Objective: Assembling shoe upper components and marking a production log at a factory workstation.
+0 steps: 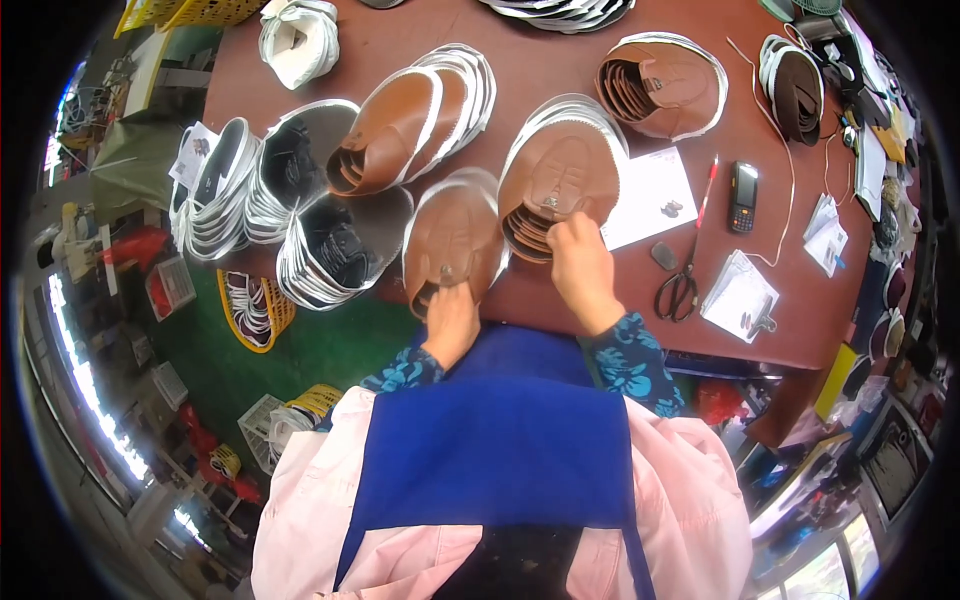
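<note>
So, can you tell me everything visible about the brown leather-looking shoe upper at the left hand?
The brown leather-looking shoe upper has a smooth front, a pale rim around its far end and a small shiny ornament near its opening. It lies near the front edge of the maroon table, opening toward that edge, left of a stack of brown uppers. The left hand touches it at the opening.

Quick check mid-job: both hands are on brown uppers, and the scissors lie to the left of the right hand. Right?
Not quite: the head view shows the scissors to the right of the right hand, not the left. Both that hand and the left hand are on brown uppers, as you said.
</note>
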A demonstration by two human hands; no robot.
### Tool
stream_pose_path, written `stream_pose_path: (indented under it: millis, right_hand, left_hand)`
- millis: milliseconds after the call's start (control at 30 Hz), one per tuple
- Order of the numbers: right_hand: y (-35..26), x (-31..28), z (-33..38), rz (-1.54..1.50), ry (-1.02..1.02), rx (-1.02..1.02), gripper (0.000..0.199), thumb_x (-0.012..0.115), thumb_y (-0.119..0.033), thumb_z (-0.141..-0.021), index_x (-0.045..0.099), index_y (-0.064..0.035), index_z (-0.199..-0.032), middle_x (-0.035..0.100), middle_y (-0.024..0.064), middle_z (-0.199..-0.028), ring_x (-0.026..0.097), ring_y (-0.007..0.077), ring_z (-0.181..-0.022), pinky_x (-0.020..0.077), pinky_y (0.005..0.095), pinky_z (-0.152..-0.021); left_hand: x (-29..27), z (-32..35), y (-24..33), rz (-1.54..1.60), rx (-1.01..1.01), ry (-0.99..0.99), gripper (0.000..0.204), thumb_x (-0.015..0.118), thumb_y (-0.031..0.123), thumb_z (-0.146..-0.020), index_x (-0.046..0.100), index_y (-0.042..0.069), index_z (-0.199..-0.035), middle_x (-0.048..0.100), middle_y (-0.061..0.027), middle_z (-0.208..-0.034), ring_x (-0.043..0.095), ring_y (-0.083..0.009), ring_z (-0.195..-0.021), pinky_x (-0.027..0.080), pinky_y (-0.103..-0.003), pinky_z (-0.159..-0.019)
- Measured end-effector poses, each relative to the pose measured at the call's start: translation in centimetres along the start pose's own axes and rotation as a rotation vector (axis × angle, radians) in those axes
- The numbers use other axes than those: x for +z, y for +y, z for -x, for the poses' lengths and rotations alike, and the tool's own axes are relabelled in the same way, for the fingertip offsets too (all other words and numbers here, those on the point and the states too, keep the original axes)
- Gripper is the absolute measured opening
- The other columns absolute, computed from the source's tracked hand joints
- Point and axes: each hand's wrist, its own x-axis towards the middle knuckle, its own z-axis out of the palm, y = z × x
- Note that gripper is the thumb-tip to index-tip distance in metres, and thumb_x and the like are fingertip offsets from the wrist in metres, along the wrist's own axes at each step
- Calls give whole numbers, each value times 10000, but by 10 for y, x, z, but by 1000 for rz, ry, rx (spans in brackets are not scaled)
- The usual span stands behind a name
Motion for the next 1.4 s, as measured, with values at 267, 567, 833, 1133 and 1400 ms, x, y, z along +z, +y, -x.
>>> stream_pose_path:
  millis: [267, 567, 833, 1133, 1400]
  right_hand:
    - [26, -63, 51, -665, -43, 434, 51, 666, -67, -926, 681, -18, -924, 573, 46, -873, 528, 126, -748, 445, 265, -703]
    - [147, -14, 164, 71, 156, 582, 397, 758, -139, -856, 569, -18, -1183, 570, 192, -1101, 586, 337, -989, 476, 421, -869]
    - [208, -26, 161, 41, 156, 935, 477, 857, -274, -771, 592, 4, -1051, 629, 125, -859, 630, 307, -810, 519, 396, -780]
    - [103, -78, 136, -1238, -196, 892, 292, 640, -36, -853, 559, 24, -1128, 628, 64, -860, 635, 151, -719, 522, 277, -673]
    - [-7, -57, 100, -1535, -548, 911, 480, 450, -496, -1062, 550, -27, -1036, 521, 7, -774, 502, 95, -647, 431, 235, -582]
  left_hand:
    - [-63, -39, 40, -195, 167, 28, 313, 750, 368, -832, 632, 80, -865, 676, -97, -751, 666, -301, -783, 533, -396, -668]
    - [-42, -90, 94, 358, 388, 230, 302, 778, 163, -793, 624, 89, -1042, 615, -78, -964, 621, -293, -907, 516, -393, -756]
    - [-33, -107, 95, 556, 347, 149, 123, 767, 173, -840, 734, 54, -830, 659, -87, -821, 643, -277, -810, 514, -384, -700]
    - [-37, -115, 74, 622, 232, 199, 116, 696, 101, -924, 662, -9, -936, 661, -119, -820, 653, -224, -717, 510, -329, -649]
    - [-34, -113, 78, 638, 274, 190, 83, 638, 81, -928, 580, 23, -936, 621, -156, -877, 626, -359, -817, 497, -425, -715]
